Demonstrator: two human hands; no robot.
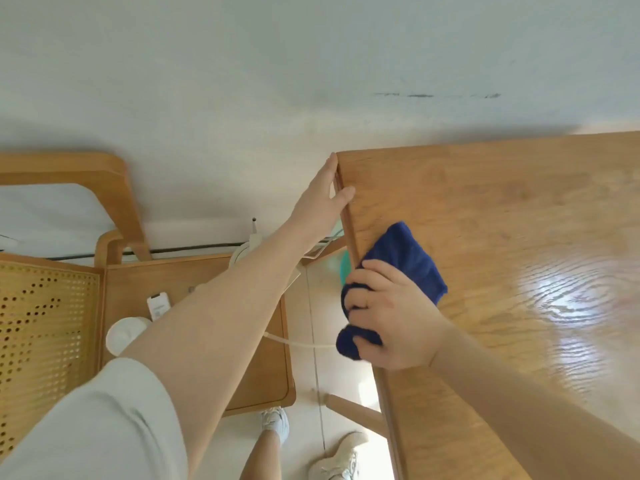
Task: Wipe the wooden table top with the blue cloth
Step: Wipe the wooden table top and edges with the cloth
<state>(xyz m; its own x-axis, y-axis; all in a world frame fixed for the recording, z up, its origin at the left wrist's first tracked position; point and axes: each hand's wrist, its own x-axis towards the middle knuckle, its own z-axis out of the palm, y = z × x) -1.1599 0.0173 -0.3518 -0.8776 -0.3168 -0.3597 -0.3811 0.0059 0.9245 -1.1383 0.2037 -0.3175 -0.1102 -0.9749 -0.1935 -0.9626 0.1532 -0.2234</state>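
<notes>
Right fingers (367,271): curled tight around the blue cloth (408,261), bunching part of it inside the right hand (391,317) so it will not slip while rubbing
Left fingers (330,168): stretched out flat, not holding anything, pressed along the side of the table near its far corner, with the thumb lying on top
Left hand (322,202): it looks like it leans on the edge to keep the body steady, or to keep the table from sliding
Blue cloth: lying on the wooden table top (502,237), right at its left edge; some of it spreads out flat past the knuckles and some hangs bunched over the side
Why the cloth is there: flat cloth touches more wood, so more gets clean; I think the edge strip is being wiped now
Table top: smooth and shiny, with a bright patch of light on the right; I cannot see crumbs or spills on it
How far along: hard to tell, since clean wood and dirty wood look alike here
Next move: I guess the cloth should slide along the edge or out across the middle, pressed down
Watch out: the cloth could drop off the side if the grip gets loose
Nearby: a small side table (214,306) with a white remote (158,305) sits lower on the left, well apart from the cloth
</notes>
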